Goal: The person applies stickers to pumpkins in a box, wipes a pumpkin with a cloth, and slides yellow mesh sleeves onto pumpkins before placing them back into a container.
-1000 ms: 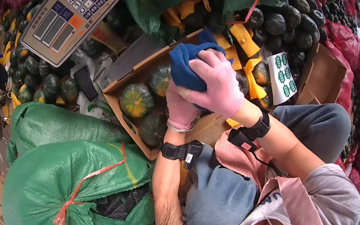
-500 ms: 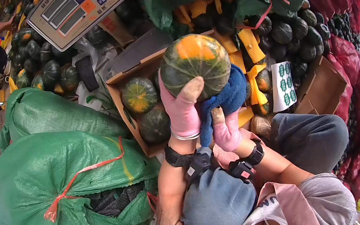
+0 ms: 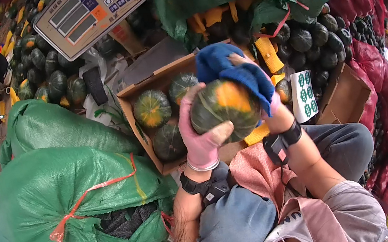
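Pumpkin [image 3: 211,113], green with an orange patch, held between two gloved hands at the near side of an open cardboard box [image 3: 157,74], head view. Compared with half a second earlier, it sits lower and nearer the wearer, and the blue cloth [image 3: 217,60] has moved from beneath it to its far and right side. The left hand [image 3: 200,143], in a pink glove, is partly open and curved around the left side, thumb across the near face. The right hand [image 3: 274,101] presses the cloth against the rind; its fingers are partly hidden, so their exact spread cannot be told. The shift appears to bring the cloth onto a different part of the surface while the left hand bears the fruit. Three other pumpkins [image 3: 152,108] lie inside the box at left, unchanged; a sheet of green labels [image 3: 304,96] lies at right.
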A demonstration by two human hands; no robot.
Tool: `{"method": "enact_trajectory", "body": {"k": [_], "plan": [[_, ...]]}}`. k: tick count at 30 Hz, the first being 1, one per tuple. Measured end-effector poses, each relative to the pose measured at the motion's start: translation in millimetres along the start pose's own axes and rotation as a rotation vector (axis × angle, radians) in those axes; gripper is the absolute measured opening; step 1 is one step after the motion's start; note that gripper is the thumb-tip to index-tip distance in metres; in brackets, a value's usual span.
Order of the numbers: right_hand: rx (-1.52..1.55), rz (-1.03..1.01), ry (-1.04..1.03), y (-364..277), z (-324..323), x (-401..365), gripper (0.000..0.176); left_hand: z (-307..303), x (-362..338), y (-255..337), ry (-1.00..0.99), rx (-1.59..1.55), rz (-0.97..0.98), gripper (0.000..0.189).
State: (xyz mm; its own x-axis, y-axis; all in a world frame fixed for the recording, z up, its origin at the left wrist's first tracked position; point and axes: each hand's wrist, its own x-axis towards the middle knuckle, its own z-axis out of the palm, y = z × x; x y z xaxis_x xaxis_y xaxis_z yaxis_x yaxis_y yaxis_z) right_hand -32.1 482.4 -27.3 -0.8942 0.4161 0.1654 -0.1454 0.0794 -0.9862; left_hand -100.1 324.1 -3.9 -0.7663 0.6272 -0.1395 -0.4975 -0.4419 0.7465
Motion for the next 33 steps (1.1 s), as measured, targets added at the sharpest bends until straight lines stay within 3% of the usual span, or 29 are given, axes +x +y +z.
{"method": "enact_trajectory", "body": {"k": [2, 4, 5, 6, 8, 9, 12, 14, 16, 19, 20, 22, 24, 25, 28, 29, 30, 32, 33], "plan": [[-0.244, -0.202, 0.156, -12, 33, -14, 0.043, 8, 1, 6, 0.138, -0.196, -0.020, 0.073], [-0.478, 0.014, 0.413, 9, 59, -62, 0.073, 11, 10, 14, 0.186, -0.217, 0.002, 0.071], [-0.778, -0.151, 0.220, -5, 70, -57, 0.060, 10, 13, 16, 0.219, -0.240, 0.023, 0.068], [-0.771, -0.151, 0.223, -9, 73, -62, 0.060, 6, 9, 13, 0.297, -0.233, 0.003, 0.069], [-0.917, 0.220, -0.313, -16, 74, -69, 0.049, -1, 11, 7, 0.303, -0.160, 0.030, 0.068], [-0.917, 0.217, -0.311, -19, 73, -66, 0.049, 1, 12, 11, 0.300, -0.160, 0.033, 0.068], [-0.828, -0.081, -0.052, -37, 69, -53, 0.043, 5, 18, 20, 0.351, -0.338, 0.003, 0.066], [-0.764, -0.274, 0.114, -46, 64, -45, 0.040, -2, 21, 19, 0.345, -0.168, -0.071, 0.066], [-1.052, -0.373, 0.107, -46, 61, -30, 0.048, -9, 19, 14, 0.323, -0.101, -0.065, 0.069], [-0.709, -0.045, 0.217, -49, 70, -12, 0.043, -11, 22, 28, 0.198, 0.158, 0.248, 0.073], [-0.541, 0.078, 0.246, -54, 71, -1, 0.042, -11, 21, 28, 0.199, 0.164, 0.241, 0.073], [-0.459, 0.110, 0.212, -72, 67, 23, 0.035, -13, 21, 24, 0.201, 0.133, 0.333, 0.075], [-0.125, 0.234, 0.130, -69, 53, 46, 0.030, -16, 13, 16, 0.212, 0.046, 0.261, 0.078], [0.002, 0.130, 0.094, -69, 51, 48, 0.028, -13, 10, 10, 0.201, -0.049, 0.252, 0.077], [-0.588, -0.252, 0.247, -55, 57, 31, 0.018, -5, 8, 16, 0.239, -0.118, 0.213, 0.075], [-0.069, 0.102, 0.387, -59, 70, 10, 0.020, -3, 7, 19, 0.278, -0.081, 0.168, 0.074], [-0.278, -0.135, 0.353, -42, 72, -6, 0.028, -3, 8, 18, 0.282, -0.081, 0.173, 0.074], [-0.803, -0.329, 0.282, -49, 80, -25, 0.030, -4, 13, 14, 0.356, 0.073, 0.179, 0.071], [-0.802, -0.325, 0.286, -47, 78, -26, 0.030, -1, 10, 14, 0.388, 0.022, 0.136, 0.069]]}}
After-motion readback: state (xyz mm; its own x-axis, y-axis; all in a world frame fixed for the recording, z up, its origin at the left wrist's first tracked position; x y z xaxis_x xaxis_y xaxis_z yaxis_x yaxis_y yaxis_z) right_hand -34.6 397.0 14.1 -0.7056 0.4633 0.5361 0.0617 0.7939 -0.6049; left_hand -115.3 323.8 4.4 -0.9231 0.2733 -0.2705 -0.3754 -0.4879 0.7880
